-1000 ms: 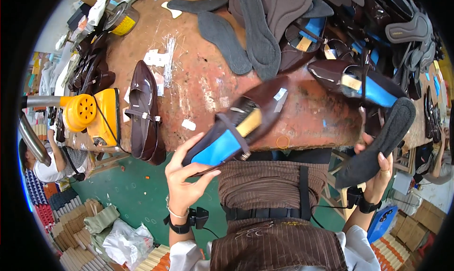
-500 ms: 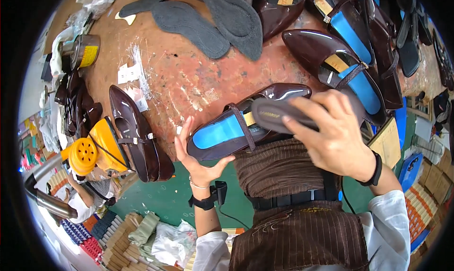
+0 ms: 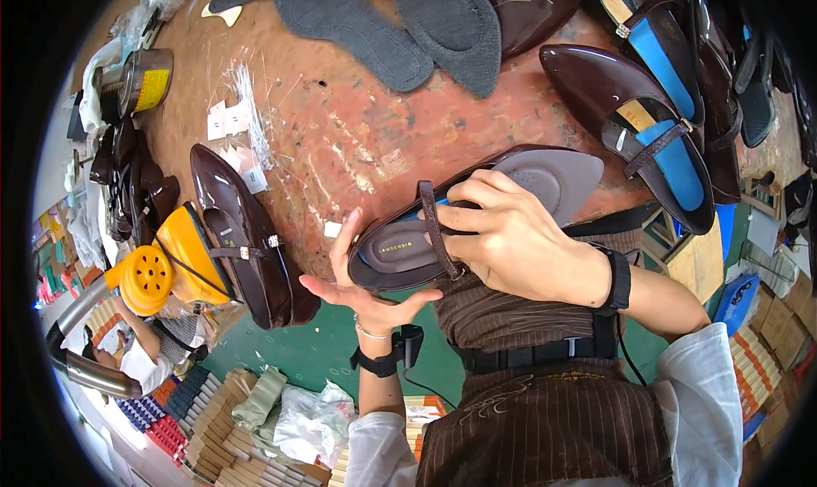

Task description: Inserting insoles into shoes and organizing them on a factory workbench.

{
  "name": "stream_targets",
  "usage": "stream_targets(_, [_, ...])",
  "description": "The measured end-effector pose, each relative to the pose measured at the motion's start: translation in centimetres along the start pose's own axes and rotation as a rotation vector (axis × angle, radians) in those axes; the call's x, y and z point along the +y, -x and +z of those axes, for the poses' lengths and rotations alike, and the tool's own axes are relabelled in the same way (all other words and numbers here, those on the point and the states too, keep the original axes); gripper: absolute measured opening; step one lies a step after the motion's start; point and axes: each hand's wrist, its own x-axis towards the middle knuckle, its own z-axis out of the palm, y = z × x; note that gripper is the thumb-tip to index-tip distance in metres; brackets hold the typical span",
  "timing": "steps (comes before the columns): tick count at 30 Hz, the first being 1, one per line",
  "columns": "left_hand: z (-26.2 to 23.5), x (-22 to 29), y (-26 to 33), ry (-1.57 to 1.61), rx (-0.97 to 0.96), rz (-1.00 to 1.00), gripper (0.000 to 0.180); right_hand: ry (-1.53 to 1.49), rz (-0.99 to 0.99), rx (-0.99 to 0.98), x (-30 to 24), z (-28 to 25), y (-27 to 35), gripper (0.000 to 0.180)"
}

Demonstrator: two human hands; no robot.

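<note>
A dark brown patent shoe (image 3: 362, 280) with a strap lies across the table's front edge, toe to the right. A grey-brown insole (image 3: 557, 176) is partly in it: its heel end passes under the strap, and its forepart lies over the toe. My right hand (image 3: 519, 240) is closed round the insole's middle beside the strap; some fingertips are hidden. Around the shoe's heel is my left hand (image 3: 362, 300), fingers and thumb spread, braced against it. Left of them stands another brown shoe (image 3: 242, 232) with a jewelled strap.
Dark grey insoles (image 3: 357, 36) lie at the back of the worn red table (image 3: 332, 121). More brown shoes (image 3: 651, 134) with blue inside stand at the right. On the left are a yellow lamp-like device (image 3: 183, 253), thin tag fasteners (image 3: 247, 104) and a tin (image 3: 149, 83).
My right hand has brought the insole left and down, and its heel end has gone under the strap into the shoe. The blue lining is now mostly covered. My left hand stays at the heel.
</note>
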Motion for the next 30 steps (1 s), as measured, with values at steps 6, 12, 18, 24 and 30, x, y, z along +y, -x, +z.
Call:
stream_targets(6, [0.1, -0.7, 0.5, 0.051, 0.012, 0.004, 0.154, 0.004, -0.015, -0.079, -0.3, 1.4, -0.6, 0.029])
stream_targets(12, [-0.6, -1.4, 1.0, 0.128, -0.027, -0.019, 0.152, 0.139, -0.032, -0.134, -0.7, 2.2, -0.6, 0.028])
stream_targets(18, [-0.9, -2.0, 0.3, 0.225, -0.076, 0.029, 0.113, -0.074, -0.315, -0.336, 0.5, 4.3, -2.4, 0.049])
stream_targets(24, [-0.3, -0.9, -0.3, 0.095, 0.006, -0.121, 0.024, 0.119, -0.121, -0.322, -2.2, 3.9, -1.7, 0.045])
stream_targets(30, [-0.1, 0.2, -0.6, 0.081, 0.045, -0.142, 0.017, 0.456, 0.001, -0.191, -2.9, 2.1, 1.3, 0.038])
